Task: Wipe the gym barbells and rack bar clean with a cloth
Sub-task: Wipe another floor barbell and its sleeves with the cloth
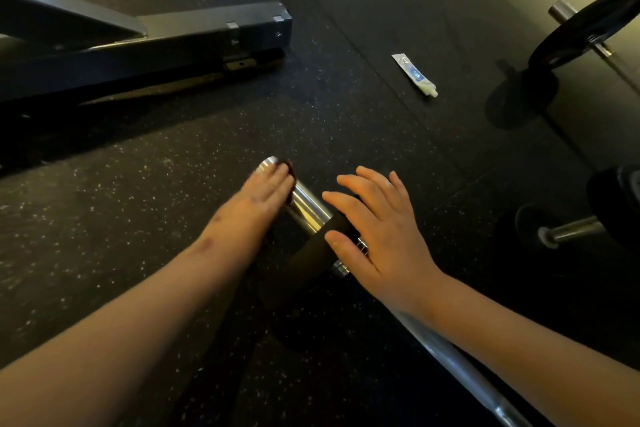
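Note:
A barbell lies on the floor, its chrome sleeve (310, 206) pointing up-left and its grey shaft (446, 354) running to the lower right. A black plate (311, 253) sits on the sleeve with a small metal collar beside it. My left hand (266, 191) lies over the sleeve's end, fingers laid along it, pressing a dark cloth (290, 168) of which only an edge shows. My right hand (374, 229) hovers with spread fingers over the plate and collar, holding nothing.
A black steel rack base (166, 42) lies on the floor at upper left. A small white tube (415, 74) lies on the speckled rubber floor. At the right are another barbell with a black plate (585, 28) and a dumbbell (588, 225).

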